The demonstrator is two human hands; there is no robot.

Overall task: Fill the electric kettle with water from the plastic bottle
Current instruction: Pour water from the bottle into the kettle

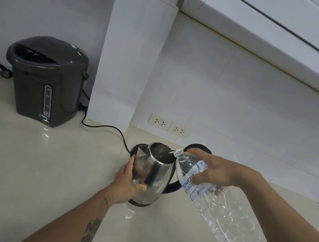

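So we're mid-pour here: the electric kettle (153, 172) sits on the pale counter (38, 166) with its lid open, and the plastic bottle (205, 199) is tipped so its neck rests right at the kettle's rim, mouth pointing into the opening. Our right hand (211, 170) is wrapped around the bottle's upper part near the label, fingers closed on it, while our left hand (129, 179) lies flat against the kettle's steel side on the spout side, fingers spread rather than gripping, steadying it. A bit of water seems to be at the bottle's mouth, but we can't tell how full the kettle is from this angle; the bottle looks crumpled and still holds some water, so we'd guess there's pouring left to do. Around the kettle: a dark grey hot water dispenser (46, 80) stands well off to its left rear, a black cord (105, 127) runs from behind that dispenser to the kettle's base, and two wall sockets (169, 125) sit just behind it. Nothing blocks the pour; the main risk is splashing over the rim.
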